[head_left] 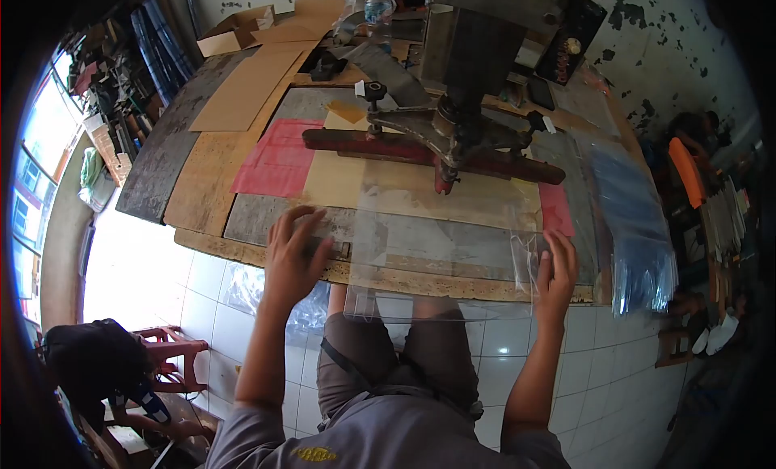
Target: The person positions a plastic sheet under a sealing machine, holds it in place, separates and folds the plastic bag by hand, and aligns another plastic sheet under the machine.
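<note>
A clear plastic sheet [440, 263] lies under the front of the press and hangs over the table's front edge. My left hand [295, 255] is just left of the sheet, fingers apart and bent, with nothing in them. My right hand [558, 267] is beside the sheet's crinkled right edge, fingers raised and thumb a little apart; whether it touches the plastic is hard to tell. Over the sheet's far part stands the press's long dark red bar [501, 163]. Below the bar lies a cream board [331, 178], with a pink sheet [275, 158] at its left.
A stack of clear plastic covers [634, 218] hangs off the table's right side. Flat cardboard [234, 93], an open carton [230, 36] and a water bottle [377, 16] are at the back. Another person [97, 364] is low at the left, near a red stool [178, 356].
</note>
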The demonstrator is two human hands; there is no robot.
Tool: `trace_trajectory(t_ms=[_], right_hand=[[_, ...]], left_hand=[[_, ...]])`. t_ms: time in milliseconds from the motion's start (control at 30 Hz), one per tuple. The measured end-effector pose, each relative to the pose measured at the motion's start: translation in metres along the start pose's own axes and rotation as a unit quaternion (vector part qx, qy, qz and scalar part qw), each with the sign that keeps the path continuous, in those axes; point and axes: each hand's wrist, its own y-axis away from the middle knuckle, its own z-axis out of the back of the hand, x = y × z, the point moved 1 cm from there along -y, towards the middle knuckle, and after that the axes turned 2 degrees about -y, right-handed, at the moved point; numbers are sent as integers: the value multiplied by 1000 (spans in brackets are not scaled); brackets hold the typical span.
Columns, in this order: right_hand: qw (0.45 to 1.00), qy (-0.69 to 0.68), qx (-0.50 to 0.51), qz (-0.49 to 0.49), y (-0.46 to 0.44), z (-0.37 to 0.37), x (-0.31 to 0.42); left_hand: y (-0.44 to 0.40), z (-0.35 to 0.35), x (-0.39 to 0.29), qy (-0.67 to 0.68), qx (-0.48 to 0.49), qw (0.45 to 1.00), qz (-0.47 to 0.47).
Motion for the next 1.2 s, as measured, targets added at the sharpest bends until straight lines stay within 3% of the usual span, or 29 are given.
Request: trace_trajectory(t_ms=[200, 300, 500, 800, 1200], right_hand=[[983, 99, -155, 1, 63, -28, -19], [956, 156, -234, 87, 78, -49, -35], [960, 99, -249, 85, 81, -53, -37], [955, 68, -268, 109, 89, -65, -54], [957, 65, -265, 100, 91, -66, -55]], left_hand=[[87, -48, 35, -89, -165, 982, -22], [111, -97, 65, -84, -242, 966, -32], [97, -141, 87, -103, -341, 932, -63], [109, -134, 89, -121, -293, 948, -38], [105, -136, 85, -118, -308, 944, -27]])
